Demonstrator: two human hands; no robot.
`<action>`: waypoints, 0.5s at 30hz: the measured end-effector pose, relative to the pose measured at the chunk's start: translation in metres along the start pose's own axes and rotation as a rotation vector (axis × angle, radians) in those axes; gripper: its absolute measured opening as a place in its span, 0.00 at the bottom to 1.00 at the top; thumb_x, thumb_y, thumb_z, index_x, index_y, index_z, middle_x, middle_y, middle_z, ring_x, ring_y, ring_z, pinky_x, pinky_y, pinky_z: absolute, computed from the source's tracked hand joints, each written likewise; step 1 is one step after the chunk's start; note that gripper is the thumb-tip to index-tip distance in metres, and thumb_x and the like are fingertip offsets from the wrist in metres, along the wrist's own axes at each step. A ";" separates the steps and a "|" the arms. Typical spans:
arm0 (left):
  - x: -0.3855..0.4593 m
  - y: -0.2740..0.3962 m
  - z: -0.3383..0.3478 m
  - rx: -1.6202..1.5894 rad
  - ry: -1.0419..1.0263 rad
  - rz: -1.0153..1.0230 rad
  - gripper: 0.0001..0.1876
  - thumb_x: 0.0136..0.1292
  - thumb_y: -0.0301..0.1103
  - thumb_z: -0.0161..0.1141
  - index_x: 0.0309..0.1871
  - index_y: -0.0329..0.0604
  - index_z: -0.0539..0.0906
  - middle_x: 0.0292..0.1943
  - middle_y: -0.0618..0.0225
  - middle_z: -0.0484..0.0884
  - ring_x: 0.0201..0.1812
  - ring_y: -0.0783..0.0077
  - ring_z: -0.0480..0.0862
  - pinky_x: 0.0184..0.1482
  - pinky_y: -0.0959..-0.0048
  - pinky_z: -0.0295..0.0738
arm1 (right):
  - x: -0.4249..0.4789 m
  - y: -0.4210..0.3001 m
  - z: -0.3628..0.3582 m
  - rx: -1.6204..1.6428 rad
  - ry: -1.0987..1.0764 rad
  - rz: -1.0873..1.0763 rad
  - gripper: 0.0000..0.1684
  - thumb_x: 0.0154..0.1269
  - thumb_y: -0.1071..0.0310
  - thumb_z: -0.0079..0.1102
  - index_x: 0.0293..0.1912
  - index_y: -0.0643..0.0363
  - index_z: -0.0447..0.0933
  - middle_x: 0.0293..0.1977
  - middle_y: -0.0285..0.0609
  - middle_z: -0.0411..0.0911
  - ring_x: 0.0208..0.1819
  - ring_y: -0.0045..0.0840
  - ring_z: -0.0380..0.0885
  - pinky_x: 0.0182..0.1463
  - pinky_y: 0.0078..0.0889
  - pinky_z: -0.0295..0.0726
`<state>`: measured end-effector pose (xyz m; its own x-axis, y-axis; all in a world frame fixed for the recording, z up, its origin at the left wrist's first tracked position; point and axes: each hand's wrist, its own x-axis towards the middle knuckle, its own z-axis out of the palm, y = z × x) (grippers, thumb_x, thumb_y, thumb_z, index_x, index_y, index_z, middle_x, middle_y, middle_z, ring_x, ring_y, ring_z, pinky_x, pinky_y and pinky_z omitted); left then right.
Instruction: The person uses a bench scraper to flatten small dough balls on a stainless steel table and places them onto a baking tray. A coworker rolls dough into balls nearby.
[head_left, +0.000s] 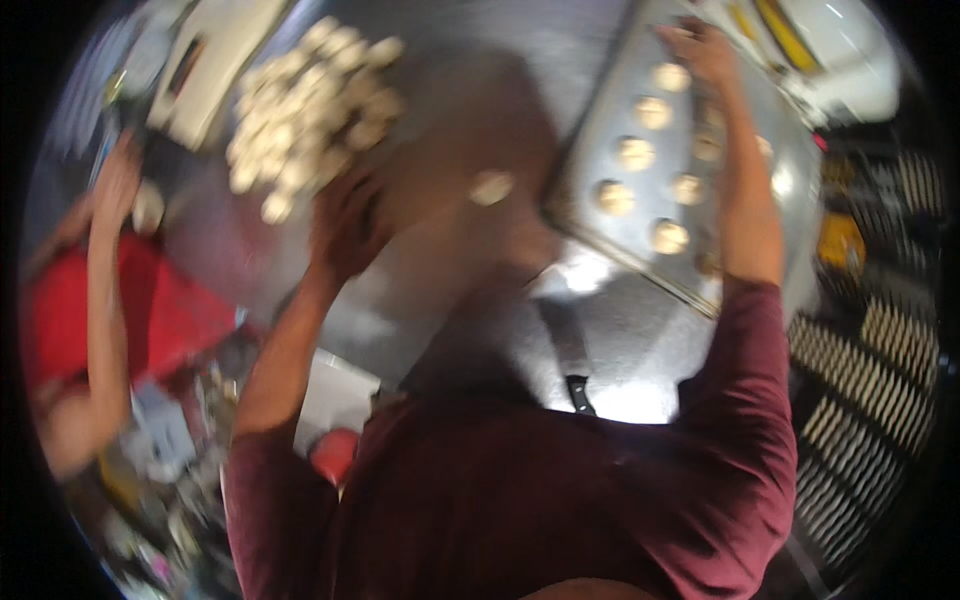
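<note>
My left hand (349, 225) is at the lower edge of a heap of pale dough pieces (307, 105) on a metal table (405, 300). Its fingers are blurred and dark, so a grip on any piece cannot be told. My right hand (697, 49) reaches over the far end of a metal baking tray (634, 259); what lies under its fingers is unclear. Round dough pieces (636, 153) stand in rows on the tray, some partly behind my right forearm. A single dough piece (491, 187) lies on the table between the heap and the tray.
A knife with a black handle (579, 395) lies near my body. At the left are a co-worker's hand (116, 180), a dough piece (148, 208) and a person in red (150, 307). A pale board-like object (217, 67) is at the upper left, a white machine (847, 60) at the upper right.
</note>
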<state>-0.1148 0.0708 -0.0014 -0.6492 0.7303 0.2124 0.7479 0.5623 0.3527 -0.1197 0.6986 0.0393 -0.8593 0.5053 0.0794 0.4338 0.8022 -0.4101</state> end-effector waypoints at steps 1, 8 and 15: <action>0.004 0.004 -0.002 0.013 -0.032 -0.023 0.29 0.60 0.41 0.71 0.65 0.44 0.83 0.72 0.59 0.76 0.72 0.50 0.74 0.73 0.49 0.67 | -0.011 -0.009 -0.014 -0.062 0.013 -0.022 0.53 0.63 0.30 0.71 0.70 0.67 0.77 0.61 0.58 0.85 0.60 0.38 0.86 0.64 0.39 0.81; -0.013 -0.003 0.007 0.053 0.179 -0.046 0.25 0.63 0.37 0.69 0.64 0.54 0.83 0.67 0.63 0.78 0.70 0.54 0.76 0.71 0.47 0.68 | -0.276 -0.113 -0.036 0.499 -0.082 0.046 0.31 0.73 0.51 0.72 0.63 0.66 0.84 0.54 0.49 0.88 0.57 0.29 0.84 0.66 0.34 0.78; 0.020 -0.037 -0.005 0.311 0.216 -0.001 0.26 0.60 0.30 0.72 0.63 0.55 0.84 0.67 0.65 0.78 0.69 0.54 0.75 0.67 0.49 0.72 | -0.483 -0.192 -0.014 0.357 -0.475 0.016 0.17 0.68 0.64 0.73 0.51 0.63 0.85 0.44 0.54 0.87 0.46 0.42 0.87 0.55 0.42 0.83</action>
<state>-0.1563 0.0624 -0.0061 -0.6390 0.6501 0.4112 0.7321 0.6779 0.0661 0.2157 0.3045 0.0922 -0.9161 0.2533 -0.3108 0.4008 0.5975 -0.6945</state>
